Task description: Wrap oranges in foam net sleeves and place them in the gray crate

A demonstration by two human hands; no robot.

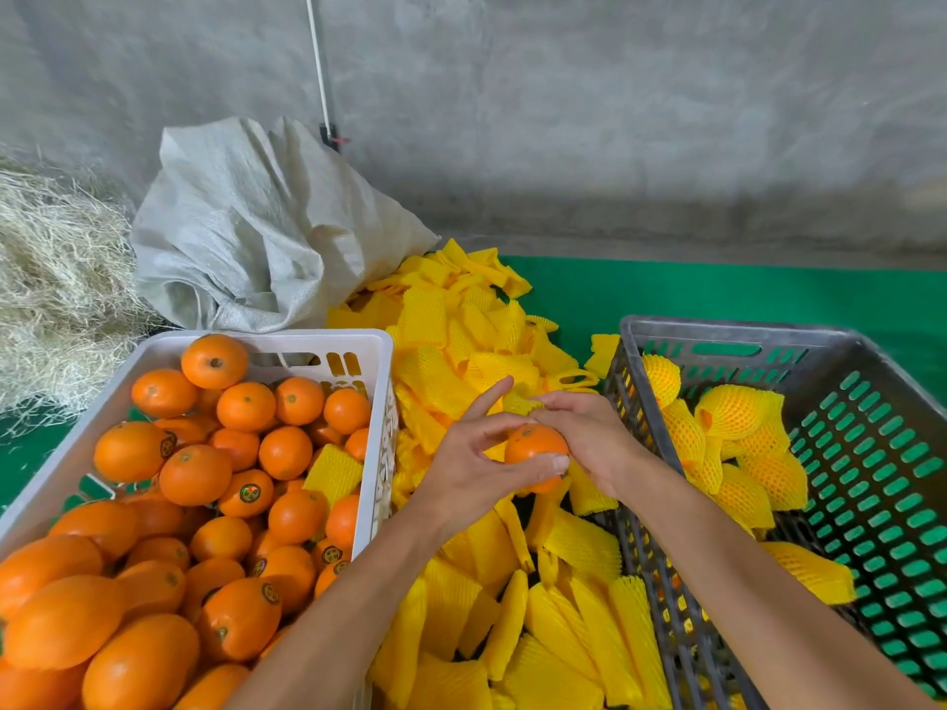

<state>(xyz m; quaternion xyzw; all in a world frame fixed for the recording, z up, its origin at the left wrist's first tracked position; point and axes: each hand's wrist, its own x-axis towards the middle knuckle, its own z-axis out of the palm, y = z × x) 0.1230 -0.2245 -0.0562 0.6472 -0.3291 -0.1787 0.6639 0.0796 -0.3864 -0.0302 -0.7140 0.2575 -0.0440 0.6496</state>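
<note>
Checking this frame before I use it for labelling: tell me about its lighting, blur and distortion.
Head view: soft, even light, with no harsh glare on the held orange and only a dim band low on the concrete wall. Both hands look sharp. Wide-angle distortion bows the gray crate rim and stretches the oranges in the white crate at the lower left corner.

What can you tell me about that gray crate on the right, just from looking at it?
The gray crate is a rectangular box that looks like moulded plastic, its walls and floor pierced with rows of slots through which the green surface beneath shows. It stands upright and open-topped, on the right of the loose pile of yellow foam sleeves, some of which lie against its near wall. Inside, toward the left and near side, lie a few oranges already wrapped in yellow netting; much of the floor is bare. Neither hand touches it.
</note>
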